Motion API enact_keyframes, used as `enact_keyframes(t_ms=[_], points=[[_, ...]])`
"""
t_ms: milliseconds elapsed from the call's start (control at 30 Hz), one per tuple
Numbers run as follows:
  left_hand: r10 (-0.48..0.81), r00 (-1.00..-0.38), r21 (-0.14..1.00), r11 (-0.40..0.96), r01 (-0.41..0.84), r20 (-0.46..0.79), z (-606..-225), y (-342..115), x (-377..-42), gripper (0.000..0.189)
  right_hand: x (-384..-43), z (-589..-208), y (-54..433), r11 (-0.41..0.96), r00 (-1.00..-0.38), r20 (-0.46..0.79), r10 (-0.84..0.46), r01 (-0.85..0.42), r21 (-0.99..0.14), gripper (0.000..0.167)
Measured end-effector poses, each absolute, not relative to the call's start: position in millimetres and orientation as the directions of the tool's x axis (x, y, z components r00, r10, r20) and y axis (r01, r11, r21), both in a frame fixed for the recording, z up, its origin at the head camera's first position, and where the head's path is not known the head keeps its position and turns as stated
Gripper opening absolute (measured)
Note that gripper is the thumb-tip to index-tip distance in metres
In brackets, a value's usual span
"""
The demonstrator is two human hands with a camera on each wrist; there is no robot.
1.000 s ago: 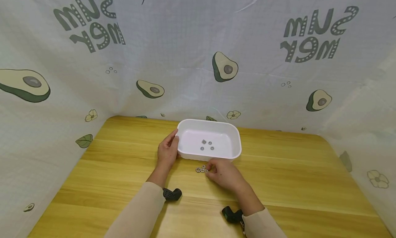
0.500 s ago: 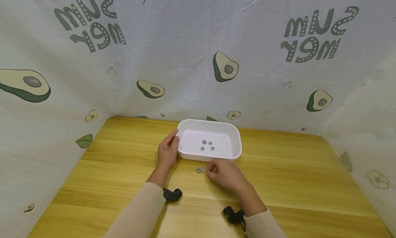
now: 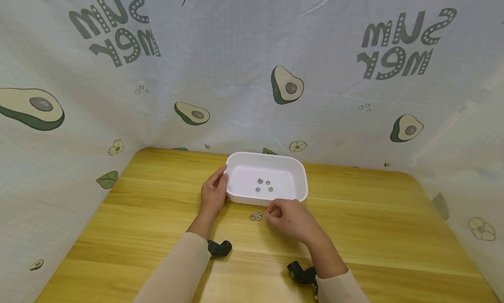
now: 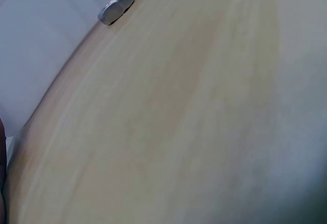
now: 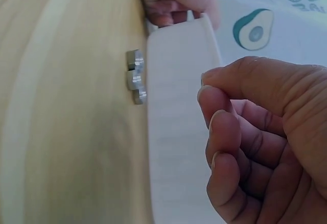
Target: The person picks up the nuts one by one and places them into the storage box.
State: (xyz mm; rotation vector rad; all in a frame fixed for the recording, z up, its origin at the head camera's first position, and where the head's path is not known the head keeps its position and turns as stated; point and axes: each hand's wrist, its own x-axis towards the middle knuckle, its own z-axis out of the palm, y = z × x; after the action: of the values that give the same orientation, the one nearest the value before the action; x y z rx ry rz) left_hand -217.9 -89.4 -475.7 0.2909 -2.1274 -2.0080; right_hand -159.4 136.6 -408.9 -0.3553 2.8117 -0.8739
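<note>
A white plastic tray (image 3: 240, 198) has several metal nuts (image 3: 270, 189) on its floor. My left hand (image 3: 213, 194) grips the tray's left end, thumb at the rim; the right wrist view shows its fingers (image 5: 164, 14) curled round that end. In front of the tray, my right hand (image 3: 293, 220) pinches a small nut (image 3: 266, 214) between thumb and forefinger, raised off the tabletop. From the right wrist, the fingertips (image 5: 212, 93) hide nearly all of it. Three more nuts (image 3: 253, 217) lie together on the table, close to the tray's front wall (image 5: 173, 106).
The wooden table (image 3: 374, 215) runs back to a white curtain (image 3: 236, 53) printed with avocados, which hangs behind it and at both sides. Black wrist-worn devices (image 3: 219, 248) sit at both sleeves.
My right hand has taken a nut from the group on the table and lifted it slightly up and right. The left hand and the tray have stayed in place.
</note>
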Motion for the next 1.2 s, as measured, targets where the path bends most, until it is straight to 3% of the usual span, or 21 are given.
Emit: enact_keyframes(t_ms=[600, 933, 1200], points=[[-0.271, -0.963, 0.999, 0.05, 0.0, 0.014, -478, -90, -218, 0.038, -163, -383, 149, 0.81, -0.976, -0.028, -0.216, -0.163, -0.564, 0.01], [-0.272, -0.962, 0.999, 0.044, 0.013, 0.025, -478, -90, -219, 0.038, -194, -374, 153, 0.827, -0.973, 0.037, -0.228, -0.214, -0.52, 0.014], [-0.268, -0.963, 0.999, 0.044, 0.014, 0.025, -478, -90, -219, 0.038, -222, -382, 148, 0.841, -0.973, 0.014, -0.229, -0.205, -0.5, 0.015]])
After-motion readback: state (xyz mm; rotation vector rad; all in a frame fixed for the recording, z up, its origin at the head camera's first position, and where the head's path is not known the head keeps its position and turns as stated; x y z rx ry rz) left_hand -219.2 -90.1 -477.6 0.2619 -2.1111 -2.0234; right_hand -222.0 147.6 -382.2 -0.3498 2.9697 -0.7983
